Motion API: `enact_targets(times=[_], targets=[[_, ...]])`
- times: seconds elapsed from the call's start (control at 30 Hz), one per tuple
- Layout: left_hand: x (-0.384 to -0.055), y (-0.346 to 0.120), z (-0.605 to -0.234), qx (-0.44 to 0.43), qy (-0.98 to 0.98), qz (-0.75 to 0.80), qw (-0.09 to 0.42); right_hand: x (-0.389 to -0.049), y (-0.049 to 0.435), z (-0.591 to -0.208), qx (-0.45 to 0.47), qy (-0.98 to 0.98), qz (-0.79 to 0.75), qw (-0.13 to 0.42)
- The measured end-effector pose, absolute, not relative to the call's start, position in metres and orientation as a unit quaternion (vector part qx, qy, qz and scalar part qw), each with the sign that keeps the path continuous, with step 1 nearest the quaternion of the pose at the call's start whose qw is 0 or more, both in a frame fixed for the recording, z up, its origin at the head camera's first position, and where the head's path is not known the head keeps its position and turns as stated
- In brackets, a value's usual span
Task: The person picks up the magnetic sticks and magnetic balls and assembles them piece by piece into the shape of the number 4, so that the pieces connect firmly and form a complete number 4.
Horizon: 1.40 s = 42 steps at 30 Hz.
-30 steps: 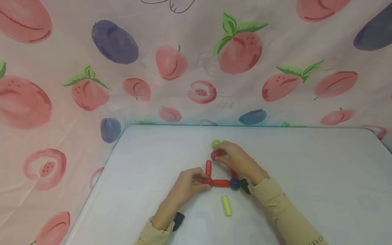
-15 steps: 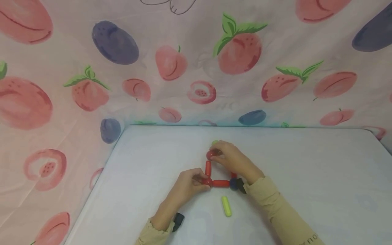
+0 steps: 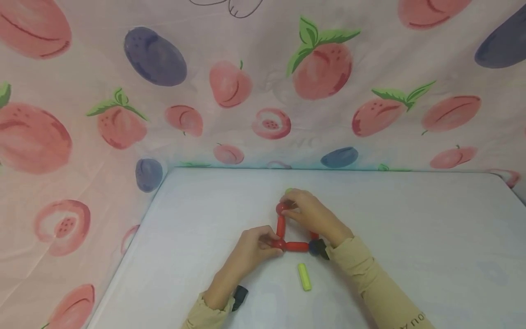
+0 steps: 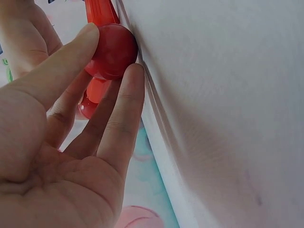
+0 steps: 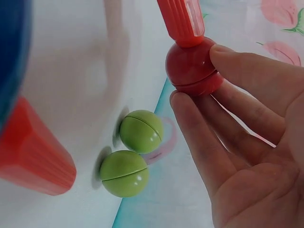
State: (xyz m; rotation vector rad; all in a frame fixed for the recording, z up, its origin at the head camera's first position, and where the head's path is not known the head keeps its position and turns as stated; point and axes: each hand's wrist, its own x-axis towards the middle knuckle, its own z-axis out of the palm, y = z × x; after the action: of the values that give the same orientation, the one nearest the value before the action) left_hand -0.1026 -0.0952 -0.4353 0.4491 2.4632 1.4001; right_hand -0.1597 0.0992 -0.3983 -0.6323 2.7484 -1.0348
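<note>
Thumb and fingers of my left hand [image 3: 249, 250] pinch a red ball [image 4: 116, 53] at the near left corner of a magnetic rod-and-ball frame. My right hand [image 3: 312, 211] pinches another red ball [image 5: 187, 64], which touches the far end of the left red rod [image 3: 281, 227]. Between the near red ball and a blue ball [image 3: 313, 247] runs a second red rod [image 3: 297, 246]. A third red rod [image 5: 35, 154] extends from the blue ball, free at its far end. My right wrist partly hides the blue ball in the head view.
Two green balls [image 5: 141, 131] lie on the white table [image 3: 411, 228] beyond the frame, mostly hidden by my right hand in the head view. A yellow-green rod [image 3: 304, 276] lies nearer the front. Fruit-printed cloth [image 3: 263, 82] hangs behind and at left.
My right hand has moved slightly left with its red ball, which now meets the left red rod's far end. The left hand stays on the near red ball.
</note>
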Motion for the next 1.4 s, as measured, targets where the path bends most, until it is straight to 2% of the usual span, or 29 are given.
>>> enact_targets(times=[0.53, 1.03, 1.4], targets=[[-0.1031, -0.0958, -0.4356, 0.161, 0.856, 0.474, 0.128, -0.1657, 0.0966, -0.4023, -0.23, 0.912, -0.333, 0.069], [-0.1035, -0.0951, -0.4355, 0.157, 0.856, 0.474, 0.134, -0.1663, 0.0969, -0.4014, -0.231, 0.91, -0.326, 0.113], [-0.1041, -0.0953, -0.4373, 0.161, 0.852, 0.483, 0.124, -0.1682, 0.0986, -0.4016, -0.243, 0.908, -0.319, 0.123]])
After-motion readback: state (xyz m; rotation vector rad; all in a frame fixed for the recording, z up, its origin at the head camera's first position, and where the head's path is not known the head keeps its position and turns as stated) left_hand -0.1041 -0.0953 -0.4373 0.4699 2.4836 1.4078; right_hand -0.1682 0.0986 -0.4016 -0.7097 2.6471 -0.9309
